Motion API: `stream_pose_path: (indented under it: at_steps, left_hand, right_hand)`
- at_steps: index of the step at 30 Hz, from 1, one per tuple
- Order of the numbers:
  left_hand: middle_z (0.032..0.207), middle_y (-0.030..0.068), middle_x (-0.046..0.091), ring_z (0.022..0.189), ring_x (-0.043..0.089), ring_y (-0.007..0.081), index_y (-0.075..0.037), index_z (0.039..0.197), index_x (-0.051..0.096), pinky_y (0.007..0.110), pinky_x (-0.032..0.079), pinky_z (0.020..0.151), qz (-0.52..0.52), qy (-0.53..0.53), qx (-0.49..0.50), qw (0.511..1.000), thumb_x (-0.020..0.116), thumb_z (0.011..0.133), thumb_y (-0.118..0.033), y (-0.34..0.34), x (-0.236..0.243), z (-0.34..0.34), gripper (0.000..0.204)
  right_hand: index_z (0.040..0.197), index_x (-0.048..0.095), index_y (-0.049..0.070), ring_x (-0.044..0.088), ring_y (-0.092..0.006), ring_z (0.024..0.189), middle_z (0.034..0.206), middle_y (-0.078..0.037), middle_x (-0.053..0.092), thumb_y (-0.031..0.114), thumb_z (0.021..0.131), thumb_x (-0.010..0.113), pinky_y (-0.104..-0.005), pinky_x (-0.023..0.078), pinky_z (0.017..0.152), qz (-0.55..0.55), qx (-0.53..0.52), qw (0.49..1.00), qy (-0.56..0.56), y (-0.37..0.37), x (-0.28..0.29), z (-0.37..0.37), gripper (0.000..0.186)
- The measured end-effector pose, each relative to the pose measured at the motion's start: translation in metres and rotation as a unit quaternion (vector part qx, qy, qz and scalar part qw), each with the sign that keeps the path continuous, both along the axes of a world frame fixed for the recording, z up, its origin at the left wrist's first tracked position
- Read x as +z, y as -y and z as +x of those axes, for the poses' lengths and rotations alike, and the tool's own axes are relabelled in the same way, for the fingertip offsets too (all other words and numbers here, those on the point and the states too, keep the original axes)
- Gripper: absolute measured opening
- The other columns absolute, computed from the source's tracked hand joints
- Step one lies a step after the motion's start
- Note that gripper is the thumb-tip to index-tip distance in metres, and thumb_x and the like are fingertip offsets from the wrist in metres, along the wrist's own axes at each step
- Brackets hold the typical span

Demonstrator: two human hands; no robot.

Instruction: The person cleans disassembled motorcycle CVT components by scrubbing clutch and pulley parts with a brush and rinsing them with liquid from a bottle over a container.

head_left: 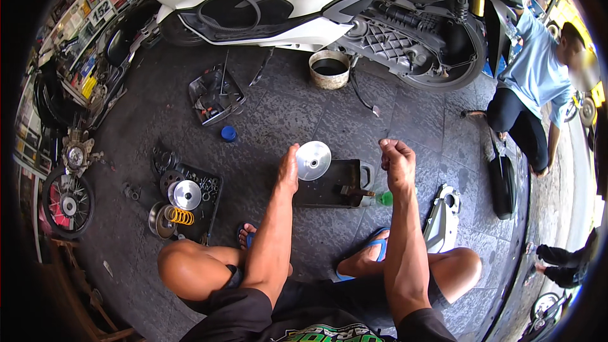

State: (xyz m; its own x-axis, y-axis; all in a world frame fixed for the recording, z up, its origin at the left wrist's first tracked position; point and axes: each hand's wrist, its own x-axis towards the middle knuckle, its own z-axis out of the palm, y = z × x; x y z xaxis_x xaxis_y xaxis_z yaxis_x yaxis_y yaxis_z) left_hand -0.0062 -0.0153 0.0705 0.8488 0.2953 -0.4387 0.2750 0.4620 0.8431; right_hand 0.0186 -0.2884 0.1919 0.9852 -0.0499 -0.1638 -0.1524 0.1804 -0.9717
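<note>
My left hand (289, 170) grips a round silver metal pulley disc (313, 161) by its left edge. The disc's smooth face, with a small hub hole in the middle, is turned up toward me. My right hand (399, 159) is raised to the right of the disc, its fingers curled in a pinch. Whatever is between those fingertips is too small to make out. Below both hands lies a dark rectangular pan (313, 197), and a brush-like brown tool (356, 192) rests at its right end. Beside the pan is a small green object (384, 198).
At left, a black tray (211, 221) holds small hardware, with another pulley disc (187, 195) and a yellow spring (182, 216) beside it. Ahead stand a white scooter (304, 0), a bucket (329, 81) and a parts box (215, 98). A silver cover (441, 221) and a crouching person (532, 69) are at right.
</note>
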Motion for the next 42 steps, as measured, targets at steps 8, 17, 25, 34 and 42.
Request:
stream_pose_path:
  at_steps: [8, 17, 25, 34, 42]
  left_hand:
    - [0.122, 0.009, 0.064, 0.113, 0.059, 0.0243, -0.005, 0.119, 0.061, 0.044, 0.043, 0.102, -0.132, 0.059, -0.055, 0.988, 0.056, 0.089, -0.05, -0.001, -0.011, 0.005, 0.055]
    - [0.102, 0.0056, 0.062, 0.097, 0.06, 0.0197, -0.007, 0.105, 0.062, 0.035, 0.047, 0.092, 0.056, 0.053, -0.092, 0.993, 0.058, 0.086, -0.034, 0.028, 0.026, 0.029, 0.034]
    - [0.096, 0.0074, 0.063, 0.092, 0.057, 0.0181, -0.001, 0.098, 0.066, 0.033, 0.045, 0.084, 0.294, 0.191, -0.244, 0.904, 0.048, 0.093, -0.035, -0.018, 0.151, 0.119, 0.039]
    - [0.081, 0.0037, 0.056, 0.078, 0.049, 0.0141, -0.004, 0.081, 0.061, 0.032, 0.043, 0.075, 0.284, 0.175, -0.144, 0.932, 0.05, 0.09, -0.029, -0.101, 0.185, 0.097, 0.029]
    - [0.093, 0.0085, 0.061, 0.089, 0.058, 0.0201, -0.002, 0.096, 0.064, 0.036, 0.046, 0.085, 0.337, 0.035, -0.119, 0.933, 0.053, 0.087, -0.033, -0.199, 0.102, 0.076, 0.034]
  right_hand:
    - [0.155, 0.02, 0.002, 0.063, -0.0301, 0.113, 0.123, -0.02, 0.065, 0.013, 0.079, 0.078, -0.0395, 0.05, 0.095, -0.236, -0.113, 0.965, 0.022, 0.006, -0.05, 0.01, 0.096]
    - [0.15, 0.033, -0.001, 0.065, -0.0315, 0.111, 0.116, -0.019, 0.069, 0.022, 0.086, 0.068, -0.0383, 0.049, 0.097, -0.235, -0.095, 0.967, 0.007, 0.009, 0.001, -0.016, 0.076]
    - [0.08, 0.055, 0.001, 0.054, -0.0126, 0.068, 0.071, -0.007, 0.062, 0.027, 0.085, 0.076, -0.0334, 0.047, 0.065, -0.202, -0.208, 0.956, 0.035, 0.006, -0.004, -0.007, 0.034]
    - [0.155, 0.012, -0.001, 0.053, -0.0402, 0.127, 0.138, -0.028, 0.053, 0.025, 0.082, 0.075, -0.0419, 0.042, 0.107, -0.297, -0.086, 0.951, -0.014, -0.014, -0.047, 0.0, 0.099]
    - [0.149, 0.03, -0.003, 0.058, -0.0361, 0.122, 0.123, -0.021, 0.066, 0.029, 0.084, 0.07, -0.0407, 0.043, 0.105, -0.257, -0.063, 0.963, -0.049, 0.0, -0.016, -0.02, 0.083]
